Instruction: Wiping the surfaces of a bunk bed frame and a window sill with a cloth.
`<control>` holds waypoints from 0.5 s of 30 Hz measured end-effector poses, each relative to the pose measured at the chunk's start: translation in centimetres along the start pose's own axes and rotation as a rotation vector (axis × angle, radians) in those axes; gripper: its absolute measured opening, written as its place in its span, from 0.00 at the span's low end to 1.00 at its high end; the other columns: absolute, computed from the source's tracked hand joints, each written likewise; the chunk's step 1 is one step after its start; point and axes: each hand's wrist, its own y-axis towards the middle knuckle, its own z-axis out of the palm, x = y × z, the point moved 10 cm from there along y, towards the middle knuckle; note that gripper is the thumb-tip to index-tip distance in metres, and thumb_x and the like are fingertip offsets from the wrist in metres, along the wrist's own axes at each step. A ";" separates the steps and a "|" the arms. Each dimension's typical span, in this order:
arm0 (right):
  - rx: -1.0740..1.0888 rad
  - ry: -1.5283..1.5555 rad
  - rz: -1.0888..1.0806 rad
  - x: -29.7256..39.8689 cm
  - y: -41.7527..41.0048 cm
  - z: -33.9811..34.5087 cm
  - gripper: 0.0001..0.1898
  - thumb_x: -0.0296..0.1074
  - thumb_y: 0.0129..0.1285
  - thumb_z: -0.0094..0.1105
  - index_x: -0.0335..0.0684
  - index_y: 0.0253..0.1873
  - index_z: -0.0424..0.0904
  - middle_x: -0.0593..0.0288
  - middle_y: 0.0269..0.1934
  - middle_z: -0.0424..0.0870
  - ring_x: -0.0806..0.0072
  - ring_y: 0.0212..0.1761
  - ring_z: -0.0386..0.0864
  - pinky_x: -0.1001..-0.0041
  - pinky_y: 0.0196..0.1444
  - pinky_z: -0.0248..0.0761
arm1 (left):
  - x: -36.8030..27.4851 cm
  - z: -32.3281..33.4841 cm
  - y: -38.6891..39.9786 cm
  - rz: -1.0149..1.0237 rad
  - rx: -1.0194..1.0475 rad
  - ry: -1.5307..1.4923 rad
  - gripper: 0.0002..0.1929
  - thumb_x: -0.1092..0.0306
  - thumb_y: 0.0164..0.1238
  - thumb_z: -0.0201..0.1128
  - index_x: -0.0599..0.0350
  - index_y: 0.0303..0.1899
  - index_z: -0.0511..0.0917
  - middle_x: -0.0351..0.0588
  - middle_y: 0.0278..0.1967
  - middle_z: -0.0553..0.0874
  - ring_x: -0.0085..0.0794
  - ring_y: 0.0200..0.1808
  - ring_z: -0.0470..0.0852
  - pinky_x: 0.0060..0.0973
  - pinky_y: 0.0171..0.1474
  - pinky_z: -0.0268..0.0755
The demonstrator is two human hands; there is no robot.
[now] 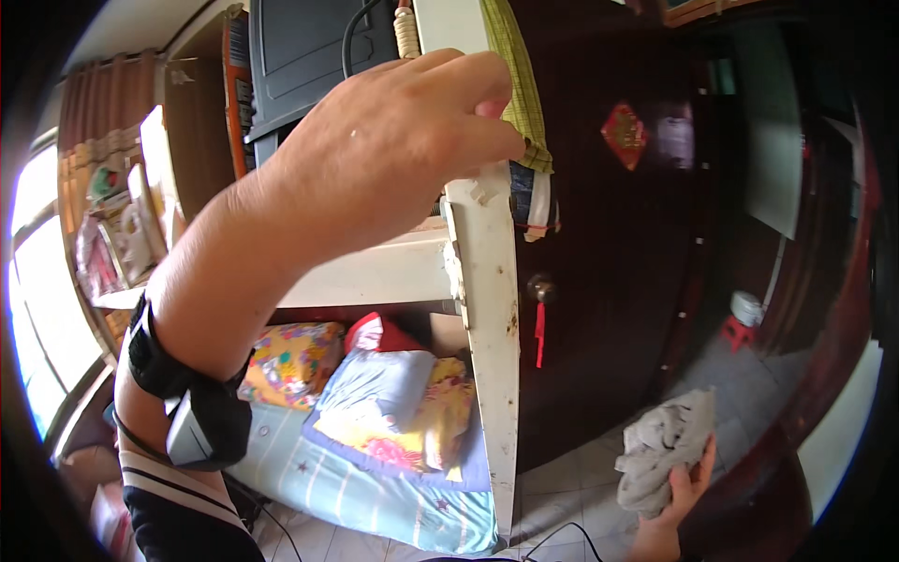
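Note:
My left hand (pixel 414 119) is raised in front of the white bunk bed post (pixel 488 281), whose paint is chipped. Its fingers are bent at the edge of a yellow-green checked cloth (pixel 527 91) that hangs by the post; whether they pinch it I cannot tell. A black strap with a device (pixel 207 421) circles the left forearm. Low at the right, my right hand (pixel 678 492) holds a crumpled light grey cloth (pixel 660 449). Behind the left hand stands a dark grey plastic box (pixel 309 63) on the upper bunk.
Folded bedding (pixel 379 386) and a flowered pillow (pixel 295 358) lie on the lower bunk. A dark door (pixel 597 281) with a round knob (pixel 541 288) and red tassel stands right of the post. Beyond it is a red stool (pixel 739 334). Black cables run across the tiled floor (pixel 555 509).

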 end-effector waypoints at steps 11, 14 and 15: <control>0.232 0.178 0.113 -6.4 5.5 0.5 0.37 0.36 0.58 0.56 0.30 0.71 0.55 0.49 0.62 0.70 0.63 0.61 0.72 0.65 0.64 0.65 | -1.9 1.3 3.2 0.071 0.297 0.045 0.09 0.80 0.48 0.68 0.57 0.28 0.76 0.42 0.35 0.77 0.32 0.33 0.81 0.28 0.31 0.73; 0.273 0.218 0.153 -7.6 5.6 1.0 0.37 0.35 0.57 0.57 0.29 0.71 0.55 0.49 0.61 0.71 0.64 0.60 0.72 0.65 0.63 0.65 | -2.9 1.0 2.6 0.111 0.323 0.199 0.06 0.78 0.50 0.66 0.56 0.28 0.76 0.44 0.36 0.79 0.33 0.32 0.82 0.28 0.30 0.74; 0.282 0.218 0.172 -7.9 5.6 1.2 0.37 0.35 0.57 0.57 0.29 0.70 0.56 0.49 0.61 0.71 0.64 0.60 0.73 0.66 0.63 0.65 | -3.1 0.8 2.4 0.127 0.289 0.215 0.05 0.77 0.50 0.65 0.58 0.29 0.77 0.45 0.36 0.79 0.34 0.32 0.82 0.29 0.29 0.74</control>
